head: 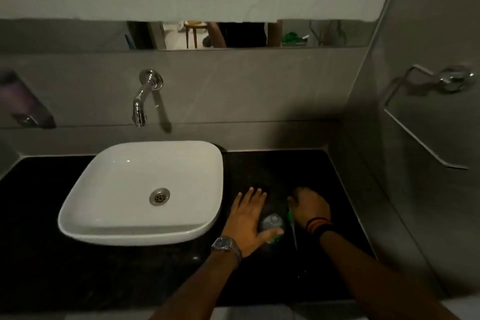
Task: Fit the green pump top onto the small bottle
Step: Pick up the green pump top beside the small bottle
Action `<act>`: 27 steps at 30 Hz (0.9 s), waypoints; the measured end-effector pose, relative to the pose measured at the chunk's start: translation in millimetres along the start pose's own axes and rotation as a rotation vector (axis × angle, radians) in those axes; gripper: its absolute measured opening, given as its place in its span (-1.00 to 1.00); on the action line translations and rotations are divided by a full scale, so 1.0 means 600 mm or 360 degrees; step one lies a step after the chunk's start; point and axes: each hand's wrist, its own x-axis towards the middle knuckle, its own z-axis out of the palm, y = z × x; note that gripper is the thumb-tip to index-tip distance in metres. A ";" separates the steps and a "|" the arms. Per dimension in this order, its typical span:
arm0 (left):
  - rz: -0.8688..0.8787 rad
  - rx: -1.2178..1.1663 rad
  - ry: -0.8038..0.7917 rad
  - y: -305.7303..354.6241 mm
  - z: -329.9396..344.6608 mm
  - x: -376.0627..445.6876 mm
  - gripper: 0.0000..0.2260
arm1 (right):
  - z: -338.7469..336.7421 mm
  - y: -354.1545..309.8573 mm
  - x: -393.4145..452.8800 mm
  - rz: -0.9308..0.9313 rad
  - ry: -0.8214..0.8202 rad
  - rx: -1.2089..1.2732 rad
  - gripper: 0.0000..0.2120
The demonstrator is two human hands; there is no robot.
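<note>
A small clear bottle [272,225] with a green label stands on the black counter [259,280], its neck uncovered. My left hand [246,218] rests flat beside it with fingers spread and the thumb pressed against the bottle's lower side. My right hand [309,208] is curled over the green pump top [290,215], just right of the bottle. The pump's thin dip tube [294,235] trails toward me along the counter. The pump head itself is mostly hidden under my right fingers.
A white basin [104,184] sits left of my hands, under a chrome wall tap [141,101]. A tiled side wall with a chrome towel ring [426,112] bounds the counter on the right. A mirror strip runs above the backsplash.
</note>
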 end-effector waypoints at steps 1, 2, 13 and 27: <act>-0.0016 -0.0053 -0.0084 0.001 0.009 -0.002 -0.17 | 0.006 0.011 0.005 0.0097 -0.0109 0.0062 -0.63; -0.0037 -0.0118 -0.0143 0.002 0.014 -0.002 -0.17 | 0.005 0.015 0.007 0.0222 -0.0198 0.0090 -0.60; -0.0350 -0.0540 -0.0106 0.002 0.051 0.012 -0.47 | 0.067 0.016 0.062 0.0428 -0.0527 0.0165 -0.42; -0.0384 -0.0638 -0.0214 -0.001 0.036 0.017 -0.51 | -0.069 0.012 -0.085 -0.0065 0.0544 0.1650 -0.89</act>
